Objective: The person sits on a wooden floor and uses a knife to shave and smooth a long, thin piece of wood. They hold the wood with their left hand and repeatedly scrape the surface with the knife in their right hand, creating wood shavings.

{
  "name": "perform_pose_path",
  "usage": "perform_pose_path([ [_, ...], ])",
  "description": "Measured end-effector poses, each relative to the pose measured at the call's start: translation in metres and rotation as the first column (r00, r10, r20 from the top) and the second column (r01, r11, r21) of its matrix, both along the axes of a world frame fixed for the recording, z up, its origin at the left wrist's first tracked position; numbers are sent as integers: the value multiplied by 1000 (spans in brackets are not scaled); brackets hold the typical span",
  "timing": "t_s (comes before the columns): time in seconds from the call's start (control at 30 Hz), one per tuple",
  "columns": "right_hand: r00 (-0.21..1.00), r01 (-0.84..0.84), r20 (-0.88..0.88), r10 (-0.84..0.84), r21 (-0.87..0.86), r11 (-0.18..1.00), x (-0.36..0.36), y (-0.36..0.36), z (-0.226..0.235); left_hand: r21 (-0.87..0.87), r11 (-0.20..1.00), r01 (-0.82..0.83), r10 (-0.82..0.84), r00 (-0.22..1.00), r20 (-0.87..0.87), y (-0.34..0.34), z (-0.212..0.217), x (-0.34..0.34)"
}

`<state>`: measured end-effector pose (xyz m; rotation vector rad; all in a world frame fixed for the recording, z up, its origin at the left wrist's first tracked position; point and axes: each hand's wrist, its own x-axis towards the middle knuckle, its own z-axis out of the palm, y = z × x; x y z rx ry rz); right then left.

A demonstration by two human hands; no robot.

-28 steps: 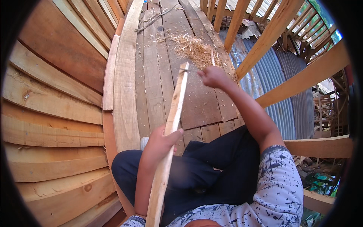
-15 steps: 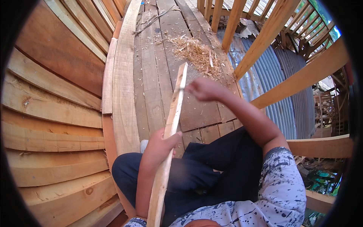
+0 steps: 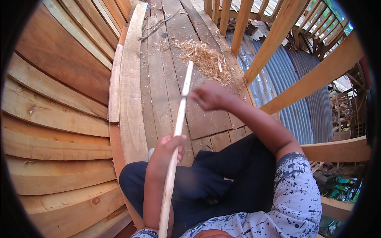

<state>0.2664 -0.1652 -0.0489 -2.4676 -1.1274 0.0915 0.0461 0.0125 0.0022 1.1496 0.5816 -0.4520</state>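
Observation:
My left hand (image 3: 168, 148) is closed around a long, pale wooden stick (image 3: 179, 119). The stick slants from beside my lap up and away over the plank floor, its far end tilted slightly right. Beside the stick's upper part, my right hand (image 3: 210, 96) is closed in a fist. A thin grey blade (image 3: 166, 97), blurred by motion, reaches leftward from this fist across the stick, apparently a knife; its handle is hidden in my fingers.
Curled wood shavings (image 3: 208, 59) lie heaped on the plank floor (image 3: 158, 115), with a thin dry twig (image 3: 160, 25) farther off. A plank wall (image 3: 59, 135) rises at left. Wooden railing posts (image 3: 274, 43) stand at right, above corrugated metal sheets (image 3: 285, 95).
The stick has turned about its length, showing a narrower face, and its far end has shifted slightly left. My right hand has moved a little left, and the blurred blade now shows across the stick.

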Motion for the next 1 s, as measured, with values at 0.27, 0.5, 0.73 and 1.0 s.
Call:
perform_pose_path([
  [0.27,970,118,-202,-135,-94,989,10,-5,6,19,1000,4,-4,1000,2,-1,7,2],
  [0.5,987,58,-150,-54,23,998,-6,11,-4,11,999,-33,33,999,3,7,3,5],
  [0.73,991,128,-43,-128,-3,992,17,-1,-13,20,1000,-5,5,1000,17,1,2,4],
  [1.0,994,96,-41,-97,-30,995,12,6,1,68,998,-12,10,999,43,-2,0,4],
])
